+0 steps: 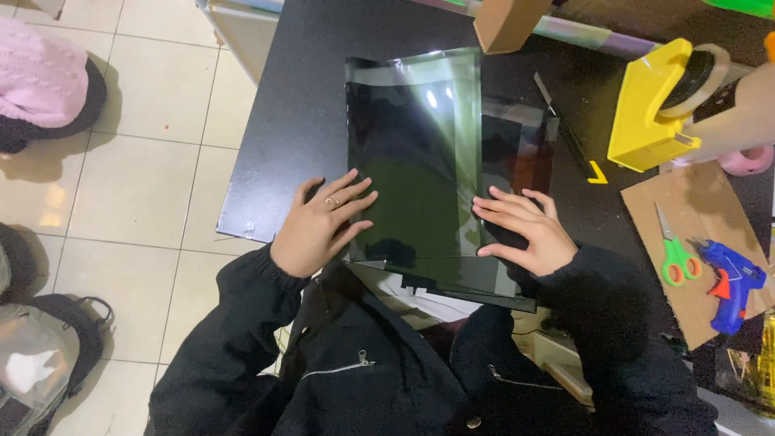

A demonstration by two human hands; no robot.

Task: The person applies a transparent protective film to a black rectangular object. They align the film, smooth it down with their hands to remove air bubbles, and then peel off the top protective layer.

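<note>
- Left hand: grip wide, fingers spread flat, pressing the near left edge of the dark sheet; a ring shows on one finger
- Right hand: grip wide, palm down, fingers splayed on the sheet's near right part
- Dark sheet: one, glossy, black-green, rectangular, wrapped in clear film that catches light; long axis runs away from the person, near end overhanging the desk edge
- Desk: one, black, sheet lying near its middle
- To the right: one yellow tape dispenser, one cardboard piece bearing one pair of green-handled scissors and one blue glue gun
</note>
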